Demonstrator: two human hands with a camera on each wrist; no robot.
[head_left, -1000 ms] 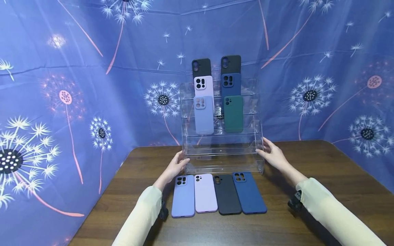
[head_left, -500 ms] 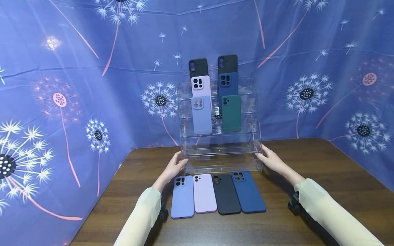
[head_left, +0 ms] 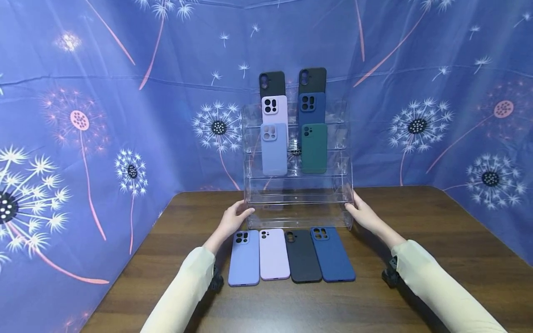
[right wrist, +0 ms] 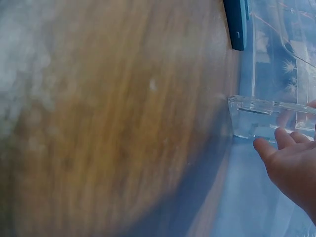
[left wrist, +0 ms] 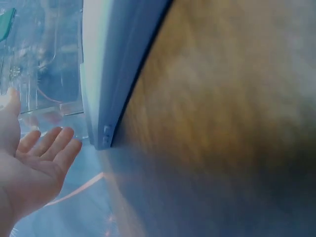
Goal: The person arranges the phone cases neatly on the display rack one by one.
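“Fingers extended, neither hand clenched: a person's left hand (head_left: 231, 219) and right hand (head_left: 364, 217) touch opposite sides of a clear tiered stand (head_left: 291, 198), thumbs at its front edges.”

“How firm is the hold?”

“From across the room, I cannot tell. Behind it all hangs a blue cloth (head_left: 175, 129) printed with dandelions; below spreads a brown wood-grain table (head_left: 283, 305), the stand upright toward its far side. Pale sleeves (head_left: 179, 291) reach in from left and right.”

“And the phone cases?”

“Six lean in two columns on the stand's upper tiers. At left, a black case (head_left: 275, 86) rises behind a lilac case (head_left: 281, 113), a light blue case (head_left: 275, 157) foremost. At right, a second black case (head_left: 319, 83), a navy case (head_left: 319, 108) and a green case (head_left: 314, 155) step down likewise.”

“What lies before the stand?”

“Four more, flat and side by side between the forearms: a periwinkle case (head_left: 244, 261), a pale lilac case (head_left: 275, 256), a charcoal case (head_left: 305, 259) and a royal blue case (head_left: 335, 258), camera cutouts toward the stand. Small black devices (head_left: 390, 276) sit under both wrists.”
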